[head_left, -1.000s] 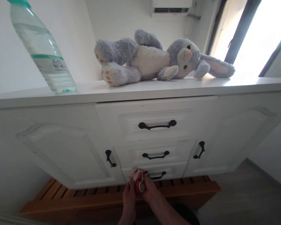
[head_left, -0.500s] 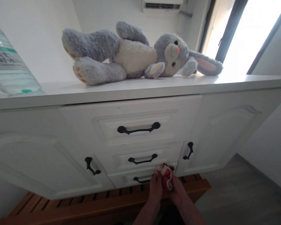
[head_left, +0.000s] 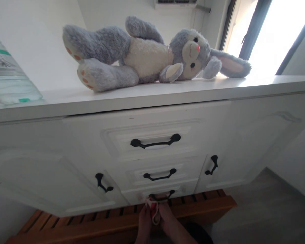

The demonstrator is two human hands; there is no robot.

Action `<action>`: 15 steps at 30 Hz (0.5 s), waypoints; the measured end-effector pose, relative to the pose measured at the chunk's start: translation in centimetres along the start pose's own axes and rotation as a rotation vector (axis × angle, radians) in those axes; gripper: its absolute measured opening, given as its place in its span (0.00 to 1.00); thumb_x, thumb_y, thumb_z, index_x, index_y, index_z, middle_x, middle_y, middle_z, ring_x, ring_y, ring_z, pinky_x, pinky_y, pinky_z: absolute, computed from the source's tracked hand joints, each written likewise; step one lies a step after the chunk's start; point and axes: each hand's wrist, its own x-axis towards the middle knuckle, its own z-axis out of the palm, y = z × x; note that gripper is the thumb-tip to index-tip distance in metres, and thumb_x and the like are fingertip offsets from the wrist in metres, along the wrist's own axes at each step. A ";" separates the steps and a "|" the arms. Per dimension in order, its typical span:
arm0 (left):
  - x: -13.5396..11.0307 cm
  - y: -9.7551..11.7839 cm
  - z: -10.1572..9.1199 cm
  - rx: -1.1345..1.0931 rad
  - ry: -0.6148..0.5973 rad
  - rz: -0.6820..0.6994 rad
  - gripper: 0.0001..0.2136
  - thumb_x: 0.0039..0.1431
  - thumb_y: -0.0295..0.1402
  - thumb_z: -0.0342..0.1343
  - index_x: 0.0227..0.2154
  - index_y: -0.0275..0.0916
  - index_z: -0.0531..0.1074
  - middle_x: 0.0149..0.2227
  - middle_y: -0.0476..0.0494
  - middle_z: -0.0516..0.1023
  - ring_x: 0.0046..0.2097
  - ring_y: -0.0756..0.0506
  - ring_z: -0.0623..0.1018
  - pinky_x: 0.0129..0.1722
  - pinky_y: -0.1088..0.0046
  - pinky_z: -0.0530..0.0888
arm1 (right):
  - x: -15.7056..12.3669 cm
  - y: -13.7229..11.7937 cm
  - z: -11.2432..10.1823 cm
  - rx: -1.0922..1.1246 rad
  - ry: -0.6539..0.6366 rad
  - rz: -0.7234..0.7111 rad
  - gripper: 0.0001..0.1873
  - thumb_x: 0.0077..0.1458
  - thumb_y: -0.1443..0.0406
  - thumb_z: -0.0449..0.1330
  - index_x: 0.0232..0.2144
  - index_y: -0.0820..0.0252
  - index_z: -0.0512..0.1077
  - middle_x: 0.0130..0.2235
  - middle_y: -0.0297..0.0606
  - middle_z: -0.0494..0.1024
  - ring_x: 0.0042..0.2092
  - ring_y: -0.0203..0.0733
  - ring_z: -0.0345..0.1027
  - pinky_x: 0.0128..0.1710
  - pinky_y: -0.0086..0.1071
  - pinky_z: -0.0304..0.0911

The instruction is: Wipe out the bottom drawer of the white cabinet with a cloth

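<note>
Low at the front of the white cabinet, my left hand point(head_left: 144, 216) and my right hand point(head_left: 165, 212) are close together. Between them is a red cloth point(head_left: 154, 210) with a pale edging or cord that hangs in a loop. Both hands appear closed on it, one at each side, though the fingertips are small and partly hidden. Just above the cloth is the black handle point(head_left: 163, 196) of the bottom drawer; whether a hand touches it I cannot tell. The drawers are closed.
A grey plush rabbit point(head_left: 147, 56) lies on its side on the white cabinet top point(head_left: 132, 100). A clear plastic bottle point(head_left: 11, 79) stands at the left. Beneath the cabinet front runs a slatted wooden bench point(head_left: 104, 218). A bright window point(head_left: 282, 30) is at the right.
Both hands and the red cloth have moved left and slightly down, from the right end of the bottom drawer handle to beneath its left part. The view has shifted slightly.
</note>
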 end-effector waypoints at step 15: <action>-6.4 7.7 2.8 0.012 -0.124 0.149 0.28 0.53 0.52 0.54 0.46 0.32 0.78 0.51 0.27 0.83 0.56 0.31 0.78 0.58 0.56 0.70 | -5.0 -7.7 0.5 0.024 -0.002 -0.058 0.20 0.38 0.56 0.69 0.34 0.60 0.76 0.34 0.40 0.81 0.38 0.47 0.75 0.39 0.36 0.69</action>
